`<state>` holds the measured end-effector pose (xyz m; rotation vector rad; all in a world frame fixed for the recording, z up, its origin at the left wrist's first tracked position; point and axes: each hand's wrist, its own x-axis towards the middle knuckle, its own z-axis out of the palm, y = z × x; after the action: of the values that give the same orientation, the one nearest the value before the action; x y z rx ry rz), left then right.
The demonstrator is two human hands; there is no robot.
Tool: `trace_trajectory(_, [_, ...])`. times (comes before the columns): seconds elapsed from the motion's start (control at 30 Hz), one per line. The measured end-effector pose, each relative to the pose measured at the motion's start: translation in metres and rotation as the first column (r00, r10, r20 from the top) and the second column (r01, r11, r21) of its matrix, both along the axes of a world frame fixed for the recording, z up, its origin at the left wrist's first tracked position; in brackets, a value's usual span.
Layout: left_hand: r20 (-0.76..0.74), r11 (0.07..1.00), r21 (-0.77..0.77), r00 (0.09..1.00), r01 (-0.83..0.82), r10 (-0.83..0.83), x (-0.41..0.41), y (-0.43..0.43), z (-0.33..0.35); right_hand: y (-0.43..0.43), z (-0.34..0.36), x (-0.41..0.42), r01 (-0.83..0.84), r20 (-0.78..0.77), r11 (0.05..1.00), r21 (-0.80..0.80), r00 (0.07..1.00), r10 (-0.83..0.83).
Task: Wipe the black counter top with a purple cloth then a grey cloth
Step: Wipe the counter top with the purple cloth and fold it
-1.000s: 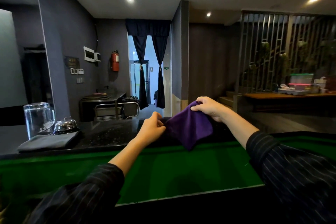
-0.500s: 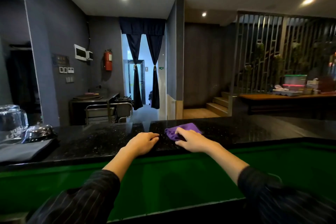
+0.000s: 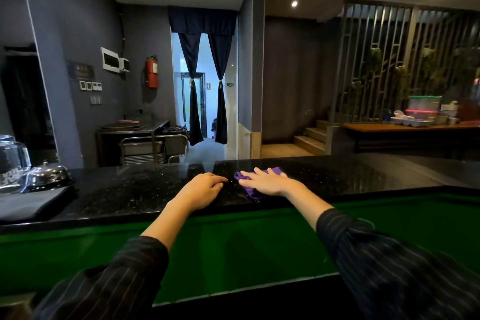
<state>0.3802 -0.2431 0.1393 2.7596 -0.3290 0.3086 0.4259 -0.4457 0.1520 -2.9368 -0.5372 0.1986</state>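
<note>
Right hand (image 3: 267, 181) flat, fingers spread, on purple cloth (image 3: 249, 191), seemingly bunched; left hand (image 3: 201, 189) loosely curled, empty.

Worktop (image 3: 145, 189) is showing as polished black stone, speckled and glossy, reflecting ceiling light. Purple cloth (image 3: 249, 191) is looking soft, matt, slightly fuzzy. Grey cloth (image 3: 31, 205) is lying matt and smooth. Bell (image 3: 48, 175) is gleaming as shiny metal. Jug (image 3: 11, 161) is appearing as clear glass. Panel (image 3: 233, 254) below the worktop is looking matt green.
</note>
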Motion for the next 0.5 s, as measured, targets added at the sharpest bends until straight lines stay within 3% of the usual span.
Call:
trace_trajectory(0.1, [0.004, 1.0, 0.013, 1.0, -0.001, 0.001, -0.001, -0.001, -0.001, -0.025, -0.001, 0.007, 0.011, 0.012, 1.0, 0.009, 1.0, -0.011])
trace_trajectory(0.27, [0.042, 0.999, 0.019, 0.998, -0.037, 0.036, 0.0, -0.009, -0.004, -0.07, 0.0, 0.047, 0.346, -0.016, 0.936, 0.058, 0.938, -0.346])
trace_trajectory(0.43, [0.058, 0.996, 0.056, 0.996, -0.065, 0.062, -0.005, -0.012, 0.0, -0.011, 0.004, 0.074, 0.552, 0.03, 0.832, -0.055, 0.834, -0.551])
trace_trajectory(0.5, [0.066, 0.996, 0.046, 0.995, -0.076, 0.073, -0.006, -0.013, 0.0, 0.018, 0.004, 0.079, 0.535, 0.032, 0.842, -0.066, 0.845, -0.534])
